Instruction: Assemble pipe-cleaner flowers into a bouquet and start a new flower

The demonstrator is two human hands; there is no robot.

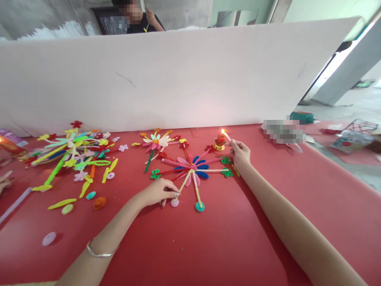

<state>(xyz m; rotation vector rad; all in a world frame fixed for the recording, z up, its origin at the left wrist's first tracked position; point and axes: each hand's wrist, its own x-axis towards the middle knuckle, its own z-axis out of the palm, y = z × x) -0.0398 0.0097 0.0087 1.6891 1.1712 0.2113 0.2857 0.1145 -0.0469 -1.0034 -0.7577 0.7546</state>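
A large pipe-cleaner flower (192,169) with pink and blue petals lies on the red table, its stems spreading outward. My left hand (160,192) pinches the end of one cream stem beside a pale pink disc (174,203). Another cream stem ends on a teal disc (199,206). With my right hand (240,153) I grip a thin pale stick (227,136), its tip at the flame of a lit red candle (220,139) in a gold holder. Whether the stick is a glue stick I cannot tell. Green pipe-cleaner flowers (226,172) sit at some stem ends.
A smaller flower (156,141) and a heap of pipe-cleaner pieces (70,149) lie left, with several loose discs (49,238). A white board (178,79) stands behind. Another person's hand (4,182) and a second candle (12,147) are at far left.
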